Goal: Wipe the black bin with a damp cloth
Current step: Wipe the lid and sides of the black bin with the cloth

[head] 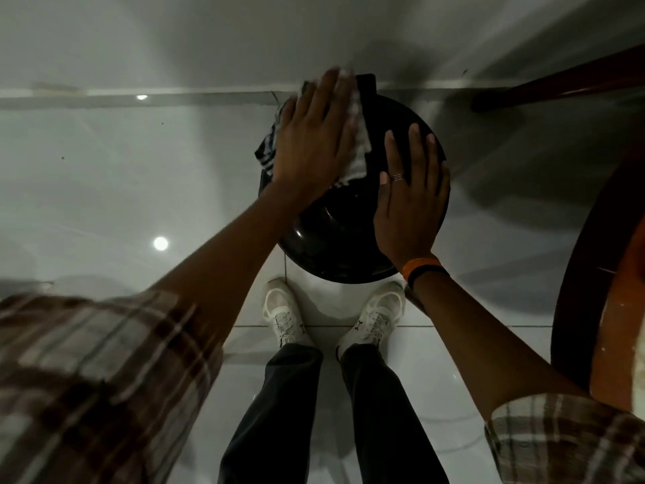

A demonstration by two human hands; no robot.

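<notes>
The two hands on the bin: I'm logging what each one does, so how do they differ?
The left hand presses the cloth onto the black bin; the right hand lies bare on its lid. The right hand wears a ring and wristbands; the left hand shows neither. Both lie flat, fingers extended.

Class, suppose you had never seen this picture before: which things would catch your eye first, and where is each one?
First, the two hands spread on the round black bin at centre: the left hand presses a pale cloth on its far left side, the right hand lies flat on its right side. Next, the white shoes just below the bin, and the reddish wooden table at the right edge.
</notes>
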